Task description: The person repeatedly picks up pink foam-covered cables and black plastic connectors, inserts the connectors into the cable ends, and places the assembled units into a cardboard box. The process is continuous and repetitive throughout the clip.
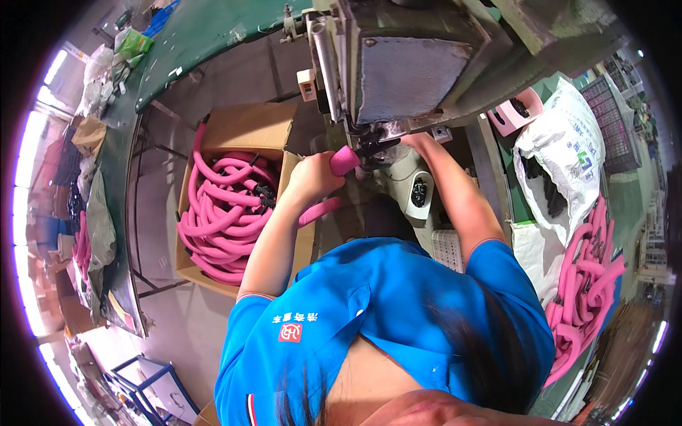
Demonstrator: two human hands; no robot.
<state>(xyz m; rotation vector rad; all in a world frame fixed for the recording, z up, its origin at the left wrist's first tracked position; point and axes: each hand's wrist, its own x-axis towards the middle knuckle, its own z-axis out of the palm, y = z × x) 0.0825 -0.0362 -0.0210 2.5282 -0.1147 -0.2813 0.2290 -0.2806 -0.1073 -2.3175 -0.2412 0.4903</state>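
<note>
My left hand (312, 177) is closed round a pink foam tube (344, 161). A black fitting (376, 148) sticks out of the tube's end, right under the working head of a machine (412, 74). Another stretch of pink tube (320, 211) shows below my left wrist. My right hand (418, 140) reaches in beside the machine's lower metal parts; its fingers are hidden there, so what it touches cannot be made out. Close below it stands a white bin (419, 192) with small black pieces inside.
On the left, a cardboard box (245, 128) is heaped with coiled pink tubes (220, 213). A green table (206, 35) runs behind it. To the right are a white sack (568, 156) with black parts, a pink container (515, 113) and a pile of pink tubes (586, 277).
</note>
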